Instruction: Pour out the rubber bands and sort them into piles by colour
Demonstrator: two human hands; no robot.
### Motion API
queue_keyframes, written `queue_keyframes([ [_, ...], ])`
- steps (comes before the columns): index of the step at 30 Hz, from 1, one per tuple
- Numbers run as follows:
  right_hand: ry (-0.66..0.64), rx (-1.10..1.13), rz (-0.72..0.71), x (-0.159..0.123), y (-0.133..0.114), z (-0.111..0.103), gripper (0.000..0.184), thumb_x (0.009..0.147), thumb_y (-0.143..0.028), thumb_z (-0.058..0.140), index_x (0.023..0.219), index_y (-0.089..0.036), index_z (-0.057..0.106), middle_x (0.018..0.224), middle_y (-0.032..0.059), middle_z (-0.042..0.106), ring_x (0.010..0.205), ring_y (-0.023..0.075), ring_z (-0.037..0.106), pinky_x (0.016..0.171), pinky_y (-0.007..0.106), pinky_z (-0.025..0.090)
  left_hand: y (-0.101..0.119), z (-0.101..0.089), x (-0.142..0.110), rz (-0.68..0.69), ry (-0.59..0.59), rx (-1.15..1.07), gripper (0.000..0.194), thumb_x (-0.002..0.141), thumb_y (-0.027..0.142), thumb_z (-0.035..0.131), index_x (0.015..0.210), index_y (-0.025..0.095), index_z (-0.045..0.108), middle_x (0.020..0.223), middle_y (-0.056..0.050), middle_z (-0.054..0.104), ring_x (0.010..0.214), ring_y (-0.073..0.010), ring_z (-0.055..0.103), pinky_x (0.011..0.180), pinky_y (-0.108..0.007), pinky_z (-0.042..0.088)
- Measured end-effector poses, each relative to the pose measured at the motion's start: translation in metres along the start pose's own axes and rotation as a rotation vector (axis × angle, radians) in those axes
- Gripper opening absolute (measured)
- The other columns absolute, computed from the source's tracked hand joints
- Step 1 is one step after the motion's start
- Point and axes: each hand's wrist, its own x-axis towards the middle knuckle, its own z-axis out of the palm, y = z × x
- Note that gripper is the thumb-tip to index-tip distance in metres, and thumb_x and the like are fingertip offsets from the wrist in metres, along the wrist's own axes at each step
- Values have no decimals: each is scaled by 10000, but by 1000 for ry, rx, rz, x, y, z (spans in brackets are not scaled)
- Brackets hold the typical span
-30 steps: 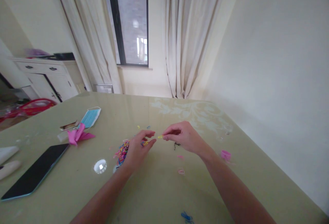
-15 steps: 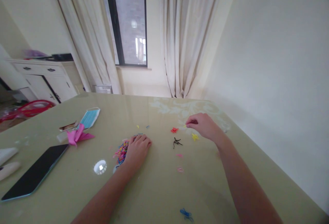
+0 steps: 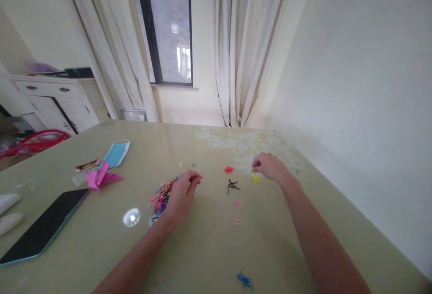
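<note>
Between the fingertips of my left hand (image 3: 182,195) a small red rubber band (image 3: 201,177) is pinched. Partly behind this hand lies a mixed heap of colourful rubber bands (image 3: 162,197). Just above a small pile of yellow rubber bands (image 3: 256,178), my right hand (image 3: 270,167) has its fingers pressed together; whatever is between them is hidden. Between the hands sit red rubber bands (image 3: 229,169) and black rubber bands (image 3: 232,186). Nearer to me are a few pink bands (image 3: 236,203), a pale pink one (image 3: 236,222) and blue rubber bands (image 3: 245,280).
On the left of the table (image 3: 202,249) lie a dark tablet (image 3: 43,224), pink folded paper (image 3: 102,177) and a blue face mask (image 3: 116,153). A single yellow band (image 3: 180,165) and a blue one (image 3: 193,165) lie beyond the heap. A wall (image 3: 364,82) borders the right side.
My left hand has lifted from the heap, now pinching a red rubber band. My right hand, earlier with a yellow band at its fingertips, has moved right to the yellow pile.
</note>
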Motion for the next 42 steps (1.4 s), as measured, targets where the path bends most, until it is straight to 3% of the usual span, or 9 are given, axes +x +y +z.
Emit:
queue_keyframes([
  [3, 62, 256, -320, -22, -34, -14, 116, 916, -261, 729, 908, -214, 835, 897, 57, 810, 845, 202, 730, 767, 291, 499, 8, 3, -3, -39, 48, -318, 219, 963, 408, 633, 972, 207, 719, 897, -44, 788, 819, -192, 721, 738, -291, 557],
  [5, -13, 477, -493, -39, -63, -16, 186, 927, -357, 742, 976, -201, 830, 874, 47, 808, 779, 178, 717, 724, 271, 501, 13, 4, -6, -42, 61, -387, 238, 930, 431, 685, 953, 205, 754, 909, -53, 805, 840, -194, 736, 763, -288, 575],
  [8, -118, 608, -601, -59, -99, -10, 215, 914, -354, 765, 1030, -184, 826, 822, 35, 800, 719, 156, 704, 676, 247, 487, 18, 3, -10, -8, 67, -384, 212, 910, 409, 715, 916, 209, 785, 878, -50, 809, 812, -188, 737, 758, -285, 585],
  [11, -44, 566, -623, -65, -114, -2, 121, 932, -236, 722, 934, -188, 834, 756, 19, 777, 659, 136, 664, 648, 241, 447, 20, 2, -12, 11, 58, -389, 202, 913, 396, 709, 922, 210, 788, 873, -50, 807, 810, -188, 741, 757, -288, 596],
  [20, 2, 803, -628, -77, -99, -31, 141, 946, -294, 724, 928, -190, 817, 808, 32, 788, 687, 147, 681, 634, 245, 505, 13, -3, -3, 0, 45, -224, 250, 991, 396, 586, 1037, 213, 750, 932, -54, 792, 857, -196, 724, 810, -312, 581],
  [25, 91, 934, -684, -100, -91, -55, 118, 909, -321, 797, 937, -212, 832, 819, 31, 797, 660, 144, 696, 625, 256, 542, -4, -14, 4, 16, -94, 295, 212, 980, 251, 566, 1071, 214, 753, 1101, -87, 763, 1064, -270, 672, 954, -417, 504],
  [29, 172, 911, -726, -116, -86, -66, 137, 918, -347, 797, 935, -217, 838, 749, 28, 776, 628, 148, 685, 589, 267, 536, -12, -18, 1, -15, -241, 651, 249, 995, 271, 565, 1163, 218, 741, 1246, -117, 720, 1184, -334, 606, 966, -475, 440],
  [38, 271, 846, -759, -133, -79, -76, 87, 911, -351, 806, 933, -277, 845, 761, 22, 784, 648, 163, 689, 588, 284, 533, -8, -17, 2, -8, -293, 728, 214, 1014, 268, 532, 1008, 212, 738, 1128, -103, 738, 1118, -307, 626, 936, -452, 389],
  [42, 276, 797, -686, -109, -76, -70, 145, 913, -361, 786, 922, -227, 840, 782, 37, 788, 626, 152, 664, 590, 277, 513, -6, -17, 1, 7, -251, 728, 216, 1008, 239, 511, 979, 200, 722, 1112, -108, 745, 1101, -305, 641, 936, -451, 402],
])
